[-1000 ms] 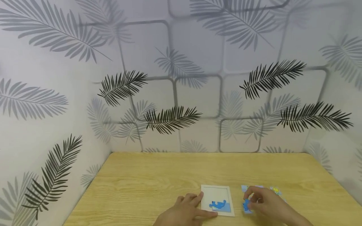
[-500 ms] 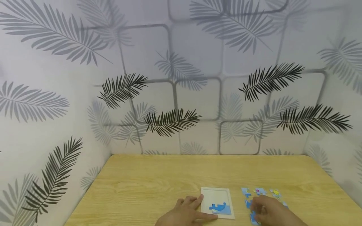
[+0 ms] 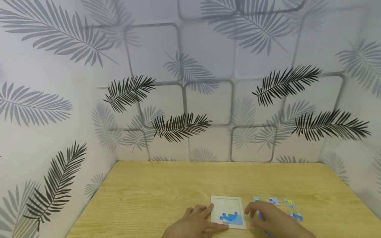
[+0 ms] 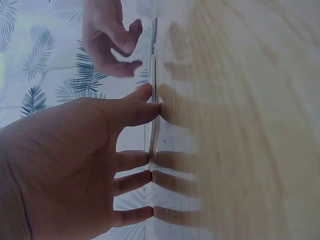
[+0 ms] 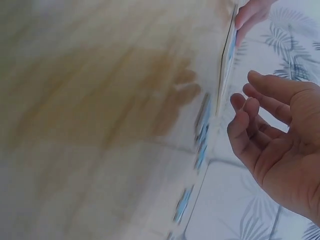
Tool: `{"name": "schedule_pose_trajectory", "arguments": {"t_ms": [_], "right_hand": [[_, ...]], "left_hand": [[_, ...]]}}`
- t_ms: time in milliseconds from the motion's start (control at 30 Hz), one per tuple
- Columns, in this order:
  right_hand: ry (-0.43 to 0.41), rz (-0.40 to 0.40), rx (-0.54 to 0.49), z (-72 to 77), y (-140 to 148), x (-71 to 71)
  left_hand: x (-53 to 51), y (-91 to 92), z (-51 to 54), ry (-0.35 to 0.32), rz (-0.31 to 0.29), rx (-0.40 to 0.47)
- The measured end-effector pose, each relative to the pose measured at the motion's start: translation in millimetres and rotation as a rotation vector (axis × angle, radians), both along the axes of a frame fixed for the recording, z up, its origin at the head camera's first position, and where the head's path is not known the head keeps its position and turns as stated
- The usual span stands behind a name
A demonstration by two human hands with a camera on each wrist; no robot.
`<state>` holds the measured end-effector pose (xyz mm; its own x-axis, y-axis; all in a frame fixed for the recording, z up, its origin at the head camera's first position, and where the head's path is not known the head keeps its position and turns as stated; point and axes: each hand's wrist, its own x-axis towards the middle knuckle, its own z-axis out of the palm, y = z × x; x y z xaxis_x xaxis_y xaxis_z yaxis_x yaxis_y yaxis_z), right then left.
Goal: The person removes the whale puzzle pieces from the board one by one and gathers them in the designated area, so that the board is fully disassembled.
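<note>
On the table lies a white puzzle tray (image 3: 226, 203), with joined blue pieces (image 3: 230, 217) in its lower right part. My left hand (image 3: 191, 224) rests at the tray's left side and lower edge, fingers spread, fingertips touching the rim. Just right of the tray hovers my right hand (image 3: 268, 218). Its fingers bend loosely with a gap to the thumb, and in the right wrist view this hand (image 5: 285, 145) holds nothing. Beneath and around it lie loose jigsaw pieces, one with a purple swirl (image 3: 273, 200) and one with a yellow sun (image 3: 289, 202). The right hand partly hides several.
Another blue and white jigsaw piece (image 3: 296, 216) lies right of the right hand. The wood-grain table (image 3: 154, 188) ends at a leaf-patterned wall (image 3: 208, 99) behind. In the right wrist view, loose pieces (image 5: 183, 204) lie in a row along the tabletop.
My right hand was at a blue piece beside the tray, drew back rightward and nearer over the pieces, then moved left toward the tray without it. The left hand stays put.
</note>
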<state>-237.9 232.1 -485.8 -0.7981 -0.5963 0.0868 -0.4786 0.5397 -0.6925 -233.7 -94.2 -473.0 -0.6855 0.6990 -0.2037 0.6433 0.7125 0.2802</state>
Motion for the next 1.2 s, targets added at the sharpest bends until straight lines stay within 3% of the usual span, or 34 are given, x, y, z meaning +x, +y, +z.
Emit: {"name": "schedule_pose_trajectory", "arguments": {"t_ms": [233, 533, 733, 967, 1200], "right_hand": [[-0.03, 0.028, 0.016, 7.3, -46, -8.2], [-0.022, 0.081, 0.123, -5.5, -67, -13.4], [-0.057, 0.077, 0.071, -0.5, -69, -12.0], [-0.112, 0.066, 0.044, -2.4, -70, -10.5], [-0.004, 0.105, -0.063, -2.4, -69, -11.4]], "left_hand": [[-1.2, -3.8, -2.5, -0.006, -0.048, -0.005], [-1.5, -0.7, -7.3, -0.047, -0.03, 0.012], [-3.6, -4.5, -4.7, -0.1, -0.015, 0.042], [-4.7, -2.6, -4.7, -0.077, -0.043, 0.015], [-3.2, -2.6, -4.2, -0.089, -0.008, 0.026]]}}
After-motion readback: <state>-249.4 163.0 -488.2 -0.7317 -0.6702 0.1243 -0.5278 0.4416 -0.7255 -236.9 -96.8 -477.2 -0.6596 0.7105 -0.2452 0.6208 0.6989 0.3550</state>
